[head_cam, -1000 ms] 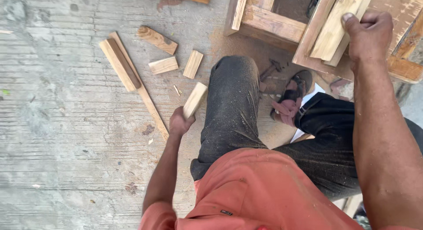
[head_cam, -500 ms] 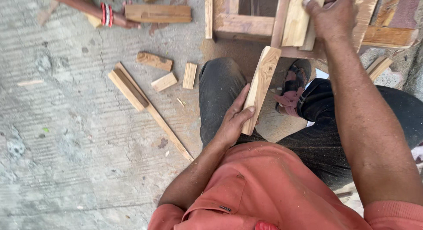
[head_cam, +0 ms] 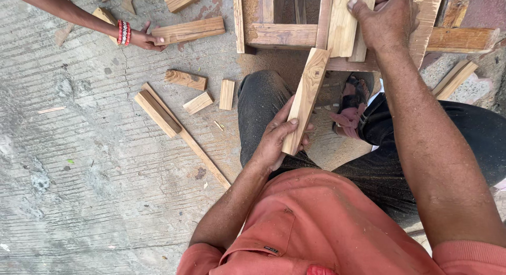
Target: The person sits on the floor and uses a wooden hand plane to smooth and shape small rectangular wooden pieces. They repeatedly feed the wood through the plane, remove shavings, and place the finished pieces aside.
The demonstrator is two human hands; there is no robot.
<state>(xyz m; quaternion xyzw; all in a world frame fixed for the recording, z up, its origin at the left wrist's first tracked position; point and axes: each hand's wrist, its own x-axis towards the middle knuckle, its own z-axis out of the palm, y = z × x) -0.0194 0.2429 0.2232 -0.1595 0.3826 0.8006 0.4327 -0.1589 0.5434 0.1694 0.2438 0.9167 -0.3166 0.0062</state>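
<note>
- Two hands of the seated person in view, plus one hand of a second person (head_cam: 143,40) at the far left of the concrete floor (head_cam: 79,175), red bangles at its wrist.
- Left hand (head_cam: 276,143) is clenched around the lower end of one wooden slat (head_cam: 307,98); the slat runs tilted from above the left knee up to the wooden frame (head_cam: 279,35), its top end touching the frame's near rail.
- Right hand (head_cam: 387,19) is pressed over two upright slats (head_cam: 342,22) at the frame's near edge, thumb on top and fingers wrapped behind them, grasping.
- Loose offcuts on the floor left of the knee: three short blocks (head_cam: 199,102), one flat board (head_cam: 157,114) lying on one long thin strip (head_cam: 203,153).
- The second person's hand rests on one longer plank (head_cam: 192,30); whether it is gripping cannot be told.
- Frame is cut off by the top edge; its full shape is unclear. More wood pieces at the top left are only partly visible.
- Left forearm is bent inward across the lap; the right arm is stretched straight forward.
- One sandalled foot (head_cam: 350,109) shows beneath the frame, partly hidden.
</note>
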